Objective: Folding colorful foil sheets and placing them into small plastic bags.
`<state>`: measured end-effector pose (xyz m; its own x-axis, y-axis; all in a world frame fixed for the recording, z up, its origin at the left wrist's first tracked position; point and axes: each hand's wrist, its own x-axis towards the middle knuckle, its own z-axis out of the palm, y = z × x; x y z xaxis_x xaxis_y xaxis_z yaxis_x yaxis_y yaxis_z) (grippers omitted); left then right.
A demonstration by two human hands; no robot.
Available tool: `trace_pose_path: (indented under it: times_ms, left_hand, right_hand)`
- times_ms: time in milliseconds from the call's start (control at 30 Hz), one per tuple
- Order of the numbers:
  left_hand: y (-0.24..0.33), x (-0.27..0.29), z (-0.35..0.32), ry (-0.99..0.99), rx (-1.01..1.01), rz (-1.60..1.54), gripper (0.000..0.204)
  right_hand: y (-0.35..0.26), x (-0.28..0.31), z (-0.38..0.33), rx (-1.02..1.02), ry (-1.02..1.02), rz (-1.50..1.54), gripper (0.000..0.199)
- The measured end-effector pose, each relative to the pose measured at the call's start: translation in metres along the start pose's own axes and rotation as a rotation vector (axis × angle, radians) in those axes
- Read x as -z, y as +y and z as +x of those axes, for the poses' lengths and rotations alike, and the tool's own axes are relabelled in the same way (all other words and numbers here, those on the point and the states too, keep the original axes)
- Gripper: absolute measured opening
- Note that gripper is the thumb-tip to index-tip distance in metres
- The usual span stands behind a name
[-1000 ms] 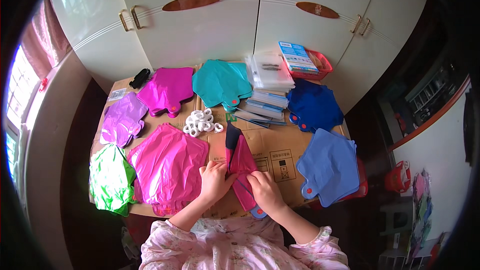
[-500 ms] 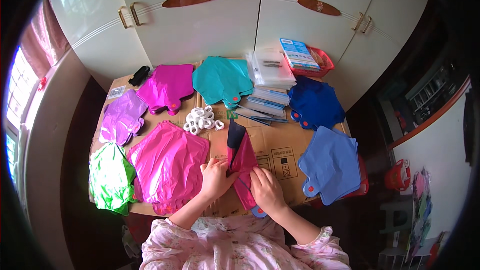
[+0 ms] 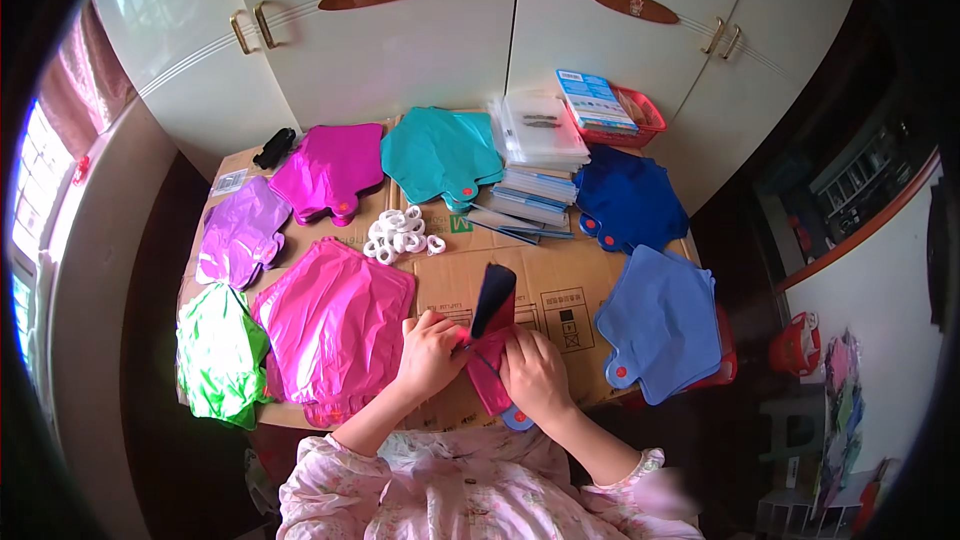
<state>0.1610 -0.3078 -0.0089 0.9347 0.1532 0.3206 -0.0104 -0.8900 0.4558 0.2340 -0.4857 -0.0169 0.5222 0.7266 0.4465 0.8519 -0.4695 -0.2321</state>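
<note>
Between my hands, near the front edge of the table, is a partly folded pink foil balloon (image 3: pixel 486 386) with a dark navy piece (image 3: pixel 492 302) standing up from it. My left hand (image 3: pixel 432 352) pinches its left side, fingers curled and thumb pressed inward. My right hand (image 3: pixel 534 370) grips the right side with bent fingers. A light-blue tab with a red dot (image 3: pixel 517 418) pokes out below my right hand; the rest of that piece is hidden. Left of my left hand lies a stack of flat pink foil balloons (image 3: pixel 335 325).
Flat foil stacks ring the cardboard-covered table (image 3: pixel 450 275): green (image 3: pixel 222 355), purple (image 3: pixel 240 232), magenta (image 3: pixel 328 172), teal (image 3: pixel 440 152), navy (image 3: pixel 635 198) and light-blue (image 3: pixel 662 325). White rings (image 3: pixel 400 234), blue-edged packets (image 3: pixel 530 202), clear bags (image 3: pixel 540 130) and a red basket (image 3: pixel 648 120) stand between.
The pink foil's upper part has been folded down, and the navy piece now stands shorter, slightly further right. Both hands stay in nearly the same place on it.
</note>
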Motion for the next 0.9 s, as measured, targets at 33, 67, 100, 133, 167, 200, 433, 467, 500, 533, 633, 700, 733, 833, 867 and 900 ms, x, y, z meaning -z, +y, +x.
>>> trace_pose_path:
  times_ms: [33,67,100,133,167,200,433,467,500,533,633,700,733,833,867,900]
  left_hand:
    - [-0.001,0.002,0.001,0.001,-0.035,-0.001,0.019]
    - [-0.001,0.003,0.001,0.002,-0.069,-0.002,0.019]
    - [-0.003,0.002,0.002,-0.022,-0.054,-0.017,0.02]
    - [-0.006,0.001,0.002,-0.045,-0.039,-0.032,0.021]
    - [-0.008,0.0,0.003,-0.068,-0.023,-0.046,0.022]
    - [-0.006,0.001,0.005,-0.042,-0.042,-0.047,0.021]
    - [-0.008,0.0,0.011,-0.007,0.018,-0.063,0.036]
    - [-0.009,0.0,0.012,0.033,0.012,-0.073,0.043]
    - [-0.01,0.0,0.011,0.026,0.018,-0.057,0.042]
    - [-0.011,0.0,0.009,0.019,0.024,-0.041,0.041]
    - [-0.015,-0.002,0.007,0.009,0.023,-0.029,0.038]
    - [-0.014,-0.002,0.007,0.008,0.009,-0.019,0.035]
    - [-0.011,0.0,0.007,0.008,-0.003,-0.006,0.034]
    - [-0.005,0.008,0.006,-0.047,-0.034,0.017,0.02]
    - [-0.004,0.009,0.006,-0.074,-0.043,0.022,0.017]
    - [-0.004,0.008,0.004,-0.063,-0.055,0.029,0.015]
  right_hand:
    - [0.0,0.001,0.001,-0.01,0.001,0.019,0.029]
    - [0.001,0.003,0.001,-0.008,0.005,0.031,0.03]
    - [0.002,0.004,0.0,-0.004,0.01,0.046,0.031]
    - [0.003,0.005,0.0,0.001,0.014,0.06,0.032]
    - [0.003,0.006,0.0,0.008,0.007,0.055,0.032]
    - [0.004,0.007,0.0,0.015,-0.002,0.049,0.032]
    - [0.001,0.008,-0.003,0.033,-0.03,-0.008,0.035]
    - [0.001,0.008,-0.003,0.034,-0.039,-0.016,0.035]
    - [0.001,0.008,-0.002,0.033,-0.049,-0.023,0.035]
    - [0.001,0.008,-0.002,0.032,-0.058,-0.03,0.036]
    - [0.002,0.007,-0.003,0.028,-0.045,-0.025,0.035]
    - [0.002,0.007,-0.004,0.023,-0.045,-0.023,0.036]
    - [0.001,0.007,-0.004,0.021,-0.045,-0.023,0.036]
    - [0.002,0.006,-0.004,0.023,-0.026,-0.035,0.035]
    - [0.002,0.006,-0.004,0.022,-0.024,-0.032,0.035]
    - [0.002,0.006,-0.003,0.02,-0.022,-0.03,0.034]
